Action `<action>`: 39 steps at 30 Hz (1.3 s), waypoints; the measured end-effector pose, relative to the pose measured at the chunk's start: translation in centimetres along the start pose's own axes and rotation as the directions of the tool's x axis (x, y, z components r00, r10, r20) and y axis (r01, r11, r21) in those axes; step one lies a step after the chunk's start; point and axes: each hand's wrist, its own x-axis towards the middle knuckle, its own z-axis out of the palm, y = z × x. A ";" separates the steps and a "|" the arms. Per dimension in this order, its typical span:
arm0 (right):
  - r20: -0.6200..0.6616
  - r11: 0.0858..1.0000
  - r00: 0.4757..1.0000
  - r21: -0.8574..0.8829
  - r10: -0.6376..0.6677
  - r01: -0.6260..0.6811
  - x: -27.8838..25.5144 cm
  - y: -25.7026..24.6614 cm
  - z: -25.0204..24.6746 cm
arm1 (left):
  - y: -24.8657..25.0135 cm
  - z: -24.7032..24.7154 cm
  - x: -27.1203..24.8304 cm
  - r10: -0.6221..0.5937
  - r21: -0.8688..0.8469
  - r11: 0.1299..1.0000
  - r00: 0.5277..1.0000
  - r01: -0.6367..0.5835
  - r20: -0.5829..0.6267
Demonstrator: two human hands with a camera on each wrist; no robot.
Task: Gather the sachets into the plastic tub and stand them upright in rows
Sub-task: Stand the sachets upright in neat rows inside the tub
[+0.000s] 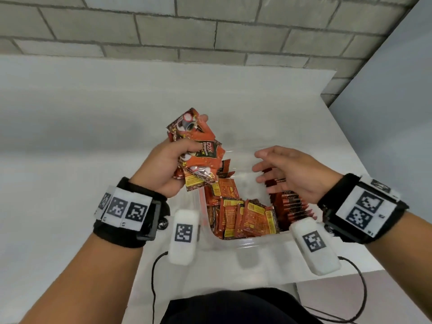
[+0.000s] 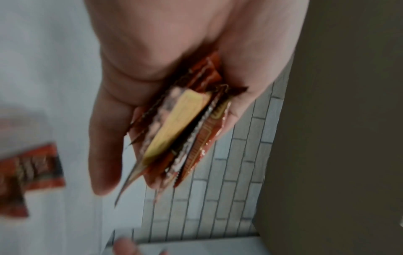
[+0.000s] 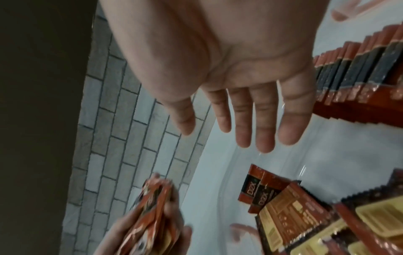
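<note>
My left hand grips a bundle of orange-red sachets above the left wall of the clear plastic tub. In the left wrist view the sachets sit fanned edge-on between thumb and fingers. My right hand hovers over the tub's middle, fingers straight and spread, holding nothing; the right wrist view shows its bare palm. Inside the tub, a loose pile of sachets leans at the near side. A row of upright sachets stands along the right wall, also seen as a row.
The tub rests near the front edge of a white table against a grey brick wall. The table's right edge lies close beyond the tub. Black cables hang from the wrist units at the front.
</note>
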 end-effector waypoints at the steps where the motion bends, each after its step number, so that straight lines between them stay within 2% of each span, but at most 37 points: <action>1: 0.030 1.000 0.999 0.008 -0.024 0.023 -0.2 0.1 0.3 | -0.6 0.9 0.4 -0.012 -0.002 1.000 1.000 0.012 0.028; 3: 0.061 0.996 0.995 -0.008 -0.085 0.086 -0.6 0.3 0.6 | -2.0 2.7 1.4 -0.020 -0.010 1.000 0.998 0.021 0.064; 6: 0.036 0.984 0.984 0.002 -0.177 0.177 -0.5 0.5 0.3 | -3.6 5.3 2.5 -0.033 -0.063 0.997 0.995 0.039 0.095; 12: 0.041 0.958 0.960 0.089 -0.276 0.271 0.0 1.6 -2.0 | -5.9 8.1 3.4 -0.013 -0.153 0.988 0.993 0.031 0.117; 17: 0.025 0.947 0.961 0.177 -0.277 0.268 0.5 2.5 -3.3 | -7.2 8.8 3.4 0.002 -0.226 0.974 0.999 0.009 0.048; 21: -0.031 0.931 0.971 0.278 -0.238 0.237 0.9 2.7 -3.6 | -7.5 9.0 3.3 0.125 -0.194 0.972 0.990 -0.136 -0.067; 24: 0.007 0.924 0.982 0.340 -0.191 0.177 0.9 3.0 -3.1 | -7.7 9.0 3.6 0.193 -0.188 0.959 0.975 -0.212 -0.113; 28: -0.027 0.916 0.977 0.342 -0.212 0.208 1.3 3.2 -2.2 | -7.7 9.1 4.2 0.199 -0.172 0.964 0.979 -0.205 -0.051; 31: -0.095 0.860 0.977 0.462 -0.193 0.215 1.6 2.6 -2.5 | -7.3 8.4 4.5 0.132 -0.233 0.962 0.990 -0.139 -0.048; 34: -0.135 0.792 0.973 0.566 -0.186 0.229 1.7 2.1 -3.6 | -6.8 7.7 4.9 0.089 -0.204 0.974 0.994 -0.101 -0.069; 39: -0.131 0.878 0.975 0.424 -0.182 0.221 1.9 1.7 -2.5 | -6.4 7.3 5.2 0.126 -0.127 0.984 0.992 -0.127 -0.011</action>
